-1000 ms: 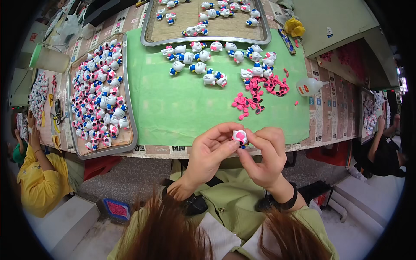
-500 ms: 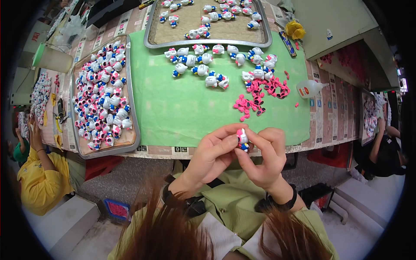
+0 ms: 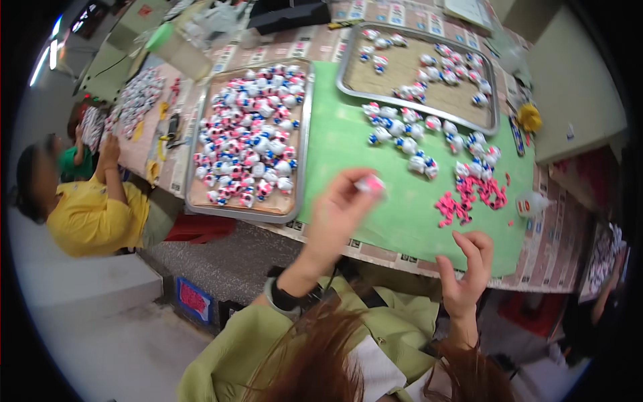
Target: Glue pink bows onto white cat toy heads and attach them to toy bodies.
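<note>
My left hand [image 3: 338, 211] is closed on a small white and pink figurine [image 3: 370, 185], raised above the green mat [image 3: 335, 134] and blurred by motion. My right hand [image 3: 467, 271] holds nothing; its thumb and fingers are apart over the mat's front edge. Just beyond it lies a heap of small pink pieces [image 3: 462, 201], some with dark ovals. Behind the heap, several white figurines with blue bodies [image 3: 406, 144] stand or lie in a loose group on the mat. Left of my left hand is a metal tray [image 3: 301, 167] crowded with pink, white and blue figurines.
A second metal tray [image 3: 351, 87] at the back holds several figurines. On the right are a squeeze bottle [image 3: 532, 204], a yellow flower-like object [image 3: 529, 118] and a blue tube [image 3: 516, 136]. A green-lidded container [image 3: 177, 52] stands back left. A co-worker in yellow [image 3: 94, 211] sits at the left.
My hands have parted. The left has carried the figurine up and away toward the left tray, while the right has let go and opened. The whole view has turned leftward.
</note>
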A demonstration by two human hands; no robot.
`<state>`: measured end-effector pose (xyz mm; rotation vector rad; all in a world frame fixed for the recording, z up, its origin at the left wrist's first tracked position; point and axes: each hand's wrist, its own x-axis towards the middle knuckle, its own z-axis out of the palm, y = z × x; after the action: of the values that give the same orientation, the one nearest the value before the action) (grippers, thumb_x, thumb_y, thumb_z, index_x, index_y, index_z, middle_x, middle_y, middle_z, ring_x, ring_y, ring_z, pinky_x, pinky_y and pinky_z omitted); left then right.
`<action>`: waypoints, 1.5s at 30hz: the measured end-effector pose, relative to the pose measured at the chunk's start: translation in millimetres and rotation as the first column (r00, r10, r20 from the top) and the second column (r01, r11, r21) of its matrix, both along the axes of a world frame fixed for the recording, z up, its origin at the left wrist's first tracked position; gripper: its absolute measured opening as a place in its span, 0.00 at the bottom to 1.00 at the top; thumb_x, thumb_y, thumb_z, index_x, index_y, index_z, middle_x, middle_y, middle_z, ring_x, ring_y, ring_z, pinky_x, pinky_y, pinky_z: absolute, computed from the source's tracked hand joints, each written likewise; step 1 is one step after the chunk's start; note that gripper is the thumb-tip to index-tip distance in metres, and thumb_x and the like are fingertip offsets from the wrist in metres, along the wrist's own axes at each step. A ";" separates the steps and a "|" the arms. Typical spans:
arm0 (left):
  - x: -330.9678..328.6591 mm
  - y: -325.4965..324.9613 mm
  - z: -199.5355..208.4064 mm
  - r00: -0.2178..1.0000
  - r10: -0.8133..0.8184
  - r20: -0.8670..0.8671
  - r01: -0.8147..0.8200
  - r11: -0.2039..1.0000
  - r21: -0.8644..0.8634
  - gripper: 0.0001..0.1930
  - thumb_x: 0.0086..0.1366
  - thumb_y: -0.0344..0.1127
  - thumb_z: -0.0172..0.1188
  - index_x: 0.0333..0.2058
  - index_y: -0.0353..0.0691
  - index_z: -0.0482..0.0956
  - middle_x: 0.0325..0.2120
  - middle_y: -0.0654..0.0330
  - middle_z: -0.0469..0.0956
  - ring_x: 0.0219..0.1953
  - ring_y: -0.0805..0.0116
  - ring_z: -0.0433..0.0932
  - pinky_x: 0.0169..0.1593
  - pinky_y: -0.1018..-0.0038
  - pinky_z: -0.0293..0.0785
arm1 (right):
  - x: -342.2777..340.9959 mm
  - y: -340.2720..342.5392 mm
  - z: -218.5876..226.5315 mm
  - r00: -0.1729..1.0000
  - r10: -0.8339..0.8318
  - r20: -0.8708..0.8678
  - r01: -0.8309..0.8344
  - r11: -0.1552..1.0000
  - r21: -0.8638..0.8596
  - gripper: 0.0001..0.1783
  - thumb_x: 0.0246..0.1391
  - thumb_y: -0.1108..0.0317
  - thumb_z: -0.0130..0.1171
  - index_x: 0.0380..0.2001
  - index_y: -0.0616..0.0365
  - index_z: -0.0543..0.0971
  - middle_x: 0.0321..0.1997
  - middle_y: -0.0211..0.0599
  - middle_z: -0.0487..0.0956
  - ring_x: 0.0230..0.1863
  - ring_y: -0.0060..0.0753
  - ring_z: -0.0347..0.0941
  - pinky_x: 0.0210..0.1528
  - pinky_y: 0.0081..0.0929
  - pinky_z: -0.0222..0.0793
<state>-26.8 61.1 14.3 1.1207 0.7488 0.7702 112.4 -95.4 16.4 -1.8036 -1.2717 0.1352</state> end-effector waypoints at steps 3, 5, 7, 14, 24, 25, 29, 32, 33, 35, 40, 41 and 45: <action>-39.2 62.2 -2.0 0.800 0.520 -0.299 -0.200 0.702 0.683 0.10 0.53 0.29 0.55 0.36 0.35 0.72 0.27 0.59 0.72 0.28 0.70 0.70 0.34 0.78 0.66 | 1.0 1.5 -1.6 0.999 0.024 -0.031 -0.024 1.000 0.006 0.20 0.31 0.79 0.60 0.35 0.63 0.73 0.33 0.41 0.66 0.35 0.39 0.63 0.37 0.28 0.61; -59.8 76.1 10.4 0.617 0.618 -0.487 0.175 0.496 0.851 0.17 0.52 0.33 0.55 0.42 0.39 0.69 0.38 0.54 0.69 0.41 0.59 0.67 0.45 0.64 0.61 | 1.4 0.9 -1.6 0.999 0.030 -0.038 -0.030 1.000 0.002 0.19 0.32 0.80 0.59 0.35 0.63 0.73 0.33 0.41 0.66 0.35 0.39 0.64 0.37 0.28 0.61; -68.1 82.5 5.3 0.462 0.713 -0.527 0.505 0.277 0.817 0.21 0.52 0.36 0.55 0.46 0.41 0.67 0.46 0.52 0.64 0.49 0.56 0.62 0.51 0.54 0.54 | 0.9 0.0 -2.3 0.999 0.018 -0.036 -0.019 1.000 -0.005 0.19 0.33 0.80 0.58 0.35 0.63 0.73 0.33 0.41 0.67 0.35 0.39 0.64 0.37 0.28 0.61; -87.7 82.0 -8.8 0.166 0.618 -0.768 0.686 0.488 0.540 0.26 0.56 0.47 0.49 0.53 0.47 0.59 0.57 0.48 0.46 0.60 0.48 0.42 0.55 0.43 0.35 | 11.9 -7.2 -3.3 0.996 -0.012 -0.092 0.012 1.000 0.001 0.17 0.35 0.79 0.57 0.35 0.62 0.73 0.34 0.41 0.68 0.35 0.39 0.65 0.37 0.28 0.62; 84.1 47.0 16.7 0.571 0.087 -0.816 0.786 0.229 0.574 0.25 0.57 0.44 0.51 0.53 0.49 0.60 0.56 0.46 0.49 0.59 0.47 0.47 0.55 0.49 0.45 | 18.8 -17.9 -5.5 0.991 -0.051 -0.127 0.057 0.997 0.047 0.16 0.36 0.78 0.58 0.35 0.62 0.73 0.34 0.43 0.69 0.35 0.40 0.67 0.36 0.28 0.63; 100.3 43.7 9.3 0.603 0.051 -0.796 0.778 0.183 0.601 0.24 0.56 0.43 0.51 0.52 0.49 0.60 0.56 0.46 0.50 0.58 0.47 0.48 0.55 0.50 0.47 | 18.2 -19.6 -4.9 0.989 -0.047 -0.139 0.054 0.998 0.045 0.16 0.36 0.78 0.58 0.35 0.62 0.73 0.33 0.43 0.69 0.35 0.40 0.67 0.36 0.28 0.64; 160.0 31.6 -14.0 0.732 -0.026 -0.681 0.681 -0.008 0.732 0.21 0.56 0.39 0.52 0.49 0.47 0.64 0.53 0.49 0.56 0.55 0.49 0.54 0.54 0.54 0.52 | 22.0 -28.9 -12.1 0.983 -0.043 -0.179 0.055 0.997 0.061 0.16 0.36 0.77 0.59 0.34 0.62 0.73 0.33 0.42 0.70 0.34 0.40 0.67 0.35 0.28 0.64; 189.6 21.6 -16.1 0.771 -0.064 -0.633 0.627 -0.099 0.773 0.19 0.56 0.39 0.51 0.48 0.47 0.65 0.52 0.53 0.58 0.55 0.54 0.55 0.54 0.55 0.53 | 24.7 -33.2 -15.2 0.980 -0.035 -0.197 0.046 0.997 0.054 0.15 0.37 0.77 0.58 0.34 0.61 0.74 0.33 0.42 0.70 0.34 0.39 0.68 0.35 0.27 0.64; 195.2 17.2 -18.0 0.754 -0.061 -0.654 0.642 -0.140 0.754 0.19 0.56 0.40 0.51 0.47 0.47 0.66 0.53 0.53 0.58 0.55 0.54 0.55 0.55 0.55 0.53 | 23.3 -34.1 -16.7 0.976 -0.028 -0.218 0.041 0.998 0.054 0.15 0.38 0.76 0.58 0.34 0.61 0.74 0.33 0.42 0.70 0.34 0.38 0.68 0.35 0.27 0.64; 202.0 14.4 -19.6 0.719 -0.047 -0.694 0.671 -0.215 0.710 0.18 0.56 0.40 0.51 0.46 0.47 0.66 0.53 0.54 0.58 0.55 0.55 0.55 0.55 0.54 0.52 | 25.3 -35.2 -17.1 0.973 -0.038 -0.228 0.047 0.998 0.037 0.15 0.38 0.76 0.58 0.35 0.61 0.74 0.33 0.42 0.70 0.33 0.38 0.68 0.34 0.27 0.64; 184.8 35.0 -31.3 0.699 -0.071 -0.712 0.704 -0.110 0.702 0.13 0.55 0.39 0.52 0.37 0.38 0.68 0.46 0.54 0.64 0.55 0.54 0.56 0.55 0.54 0.53 | 33.8 -43.8 -21.9 0.964 -0.099 -0.247 0.110 0.993 0.034 0.15 0.38 0.76 0.58 0.34 0.61 0.74 0.33 0.42 0.70 0.32 0.38 0.68 0.32 0.26 0.65; 175.8 36.5 -30.6 0.708 -0.068 -0.703 0.698 -0.082 0.711 0.12 0.55 0.38 0.52 0.35 0.37 0.68 0.45 0.54 0.64 0.54 0.54 0.57 0.55 0.54 0.53 | 35.9 -43.9 -20.8 0.958 -0.113 -0.263 0.125 0.992 0.029 0.14 0.38 0.76 0.58 0.34 0.61 0.74 0.33 0.41 0.70 0.32 0.38 0.68 0.32 0.26 0.65; 133.3 41.2 -25.4 0.731 0.041 -0.681 0.680 0.043 0.732 0.10 0.54 0.34 0.52 0.33 0.37 0.68 0.46 0.52 0.63 0.53 0.52 0.58 0.54 0.57 0.53 | 39.9 -43.1 -25.8 0.947 -0.109 -0.301 0.126 0.991 0.039 0.14 0.37 0.78 0.57 0.33 0.62 0.74 0.33 0.41 0.71 0.34 0.36 0.69 0.37 0.24 0.64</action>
<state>106.5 102.3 -11.1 2.8301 0.2223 0.4039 152.2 -138.5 -9.4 -1.7282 -0.9432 0.2900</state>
